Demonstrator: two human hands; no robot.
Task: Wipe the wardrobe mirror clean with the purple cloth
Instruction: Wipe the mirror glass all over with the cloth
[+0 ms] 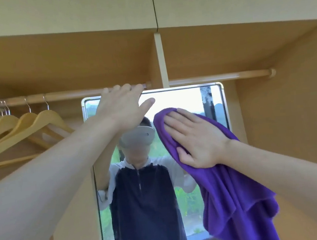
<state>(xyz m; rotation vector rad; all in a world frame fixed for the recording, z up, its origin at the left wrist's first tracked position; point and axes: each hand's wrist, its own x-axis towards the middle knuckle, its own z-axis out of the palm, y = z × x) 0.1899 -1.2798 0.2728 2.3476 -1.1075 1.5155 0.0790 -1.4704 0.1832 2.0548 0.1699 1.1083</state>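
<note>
The wardrobe mirror (187, 101) is a tall pane with a thin metal frame, fixed to the back of the open wardrobe. It reflects a person and a bright window. My right hand (196, 137) presses the purple cloth (228, 190) flat against the mirror's upper right part, fingers straight and pointing up-left. The rest of the cloth hangs down over the mirror's right side. A dark smudged streak (206, 96) shows near the mirror's top right corner. My left hand (119, 106) reaches up over the mirror's top left, its fingers hooked over the wooden clothes rail (217, 77), thumb sticking out.
Several wooden hangers (28, 124) hang from the rail at the left. A vertical divider panel (160, 61) stands above the mirror. Wardrobe side walls close in at left and right, and cupboard doors (65, 10) sit above.
</note>
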